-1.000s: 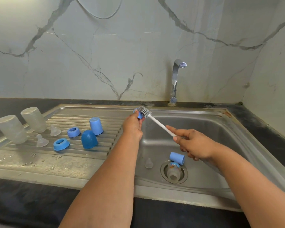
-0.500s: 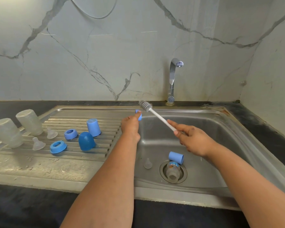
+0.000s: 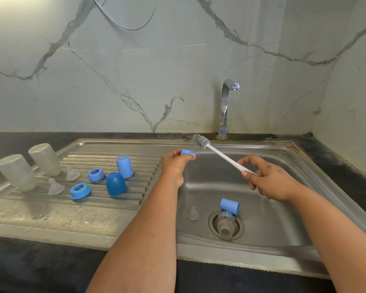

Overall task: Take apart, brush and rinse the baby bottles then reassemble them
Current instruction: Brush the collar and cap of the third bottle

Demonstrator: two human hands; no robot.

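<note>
**Collar ring and brush held apart over the basin**

Left hand (image 3: 173, 166) pinches small blue plastic collar ring (image 3: 187, 153) above the steel sink (image 3: 283, 218). Right hand (image 3: 268, 178) grips the white-handled bottle brush (image 3: 222, 155), bristle head clear of ring. Clear bottle (image 3: 225, 224), blue cylindrical cap (image 3: 229, 206), clear teat (image 3: 193, 213) lie in basin.

Bottle (image 3: 226, 224) lies in sink (image 3: 283, 229); drainboard (image 3: 51, 212) with caps left.

One head-worn view looks forward and down from the counter's (image 3: 40, 269) front edge, close over the sink (image 3: 283, 218), facing the back wall (image 3: 178, 70).
</note>
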